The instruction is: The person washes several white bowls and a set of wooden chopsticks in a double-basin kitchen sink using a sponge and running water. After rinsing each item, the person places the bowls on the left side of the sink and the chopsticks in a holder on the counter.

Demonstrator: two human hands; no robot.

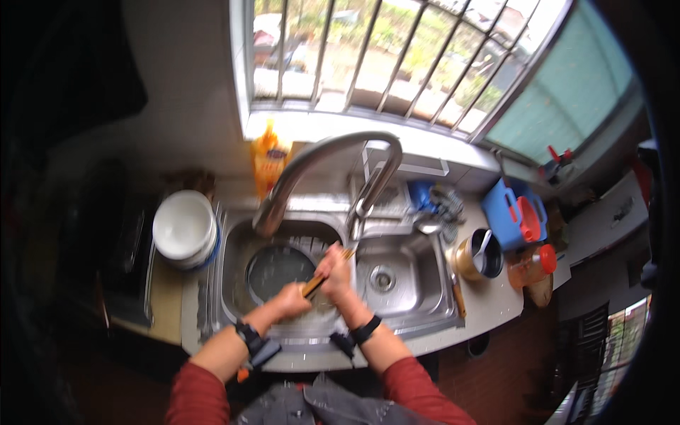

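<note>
Over the left sink basin (230, 283), my left hand (291, 299) and my right hand (335, 273) are both closed round a slim bundle of wooden chopsticks (312, 286). The chopsticks run slantwise between the hands, and their far ends show past my right fingers. My left hand grips the nearer end, lower and to the left. Below and behind the hands, a round dark pan (280, 273) sits in the left basin, its near part hidden by my left hand. The curved metal faucet (312, 159) arches above, its spout over the left basin.
Stacked white bowls (183, 225) stand left of the sink, an orange bottle (269, 159) behind it. Right of the smaller basin (407, 269) are a knife (458, 294), a pot with a spoon (479, 256), a blue container (506, 212) and a red-lidded jar (531, 265).
</note>
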